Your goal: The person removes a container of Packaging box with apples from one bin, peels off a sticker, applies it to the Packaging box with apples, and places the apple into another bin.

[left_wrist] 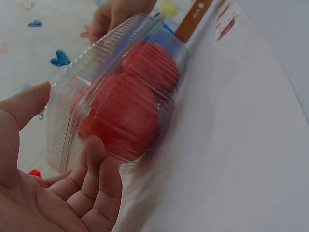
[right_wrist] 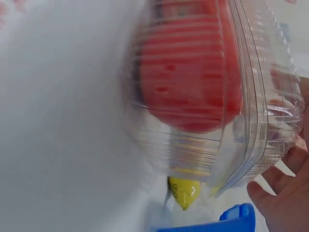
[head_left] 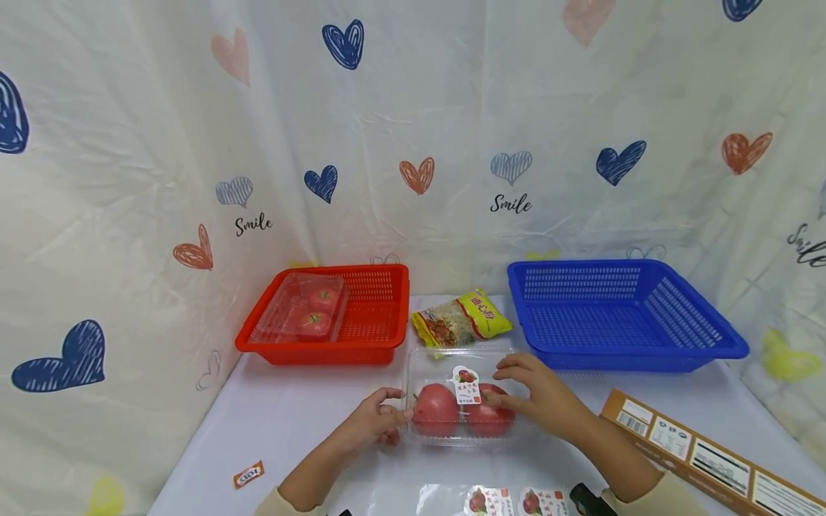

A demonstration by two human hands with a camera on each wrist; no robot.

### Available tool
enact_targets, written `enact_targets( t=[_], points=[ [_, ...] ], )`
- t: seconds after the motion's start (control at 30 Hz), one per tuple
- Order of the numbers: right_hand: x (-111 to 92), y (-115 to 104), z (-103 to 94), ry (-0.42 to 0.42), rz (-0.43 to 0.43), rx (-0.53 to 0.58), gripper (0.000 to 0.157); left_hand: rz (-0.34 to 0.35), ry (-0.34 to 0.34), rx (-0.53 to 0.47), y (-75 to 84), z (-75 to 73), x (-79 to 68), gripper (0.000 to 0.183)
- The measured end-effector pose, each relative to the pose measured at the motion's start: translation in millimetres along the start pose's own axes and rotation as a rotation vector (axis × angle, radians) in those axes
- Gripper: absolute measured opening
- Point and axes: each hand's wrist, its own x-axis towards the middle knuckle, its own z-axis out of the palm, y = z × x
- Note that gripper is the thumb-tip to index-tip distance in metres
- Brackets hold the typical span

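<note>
A clear plastic clamshell box (head_left: 426,362) with two tomatoes (left_wrist: 123,113) lies in front of me, its lid closed. A white sticker (head_left: 466,385) with a red picture is on the lid. My left hand (head_left: 381,418) holds the box's left end, thumb (left_wrist: 34,104) on the lid side and curled fingertips (left_wrist: 95,147) against the side wall. Over the right part of the lid lies my right hand (head_left: 542,398), fingers spread and thumb near the sticker. From the right wrist view, the right hand (right_wrist: 289,193) overlaps the lid's far edge.
A red basket (head_left: 381,351) at back left contains another tomato box (head_left: 316,308). A yellow food packet (head_left: 461,319) lies between it and a blue basket (head_left: 632,358). A brown carton (head_left: 710,459) is at right, sticker sheets (head_left: 493,502) at the front, a small wrapper (head_left: 248,474) at left.
</note>
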Motion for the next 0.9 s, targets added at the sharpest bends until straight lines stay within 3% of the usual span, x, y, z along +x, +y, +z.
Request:
enact_targets(
  t=[0.2,0.3,0.43,0.5,0.57,0.73,0.9],
  points=[
    [-40.1,-0.5,-3.6,0.097,0.078,0.008,0.05,0.102,0.003,-0.065,2.3,-8.4,21.2,0.072],
    [-52.0,-3.7,-6.0,0.113,0.198,0.003,0.064,0.136,0.013,-0.11,7.7,-10.9,37.3,0.072],
    [-61.2,-5.6,-7.7,0.045,0.401,0.042,0.074,0.159,0.042,-0.128,13.7,-8.4,55.7,0.067],
    [-64.3,-3.7,-7.9,-0.02,0.483,0.08,0.072,0.164,0.057,-0.136,14.9,-5.4,62.5,0.064],
    [-66.2,-0.2,-7.9,-0.107,0.512,0.124,0.063,0.151,0.075,-0.146,15.4,-2.0,67.2,0.065],
    [-69.0,12.5,-7.1,-0.297,0.46,0.3,0.035,0.13,0.096,-0.173,13.9,3.9,72.3,0.068],
    [-70.3,24.9,-6.1,-0.291,0.49,0.535,0.031,0.149,0.089,-0.2,8.2,1.4,70.6,0.066]
  ],
)
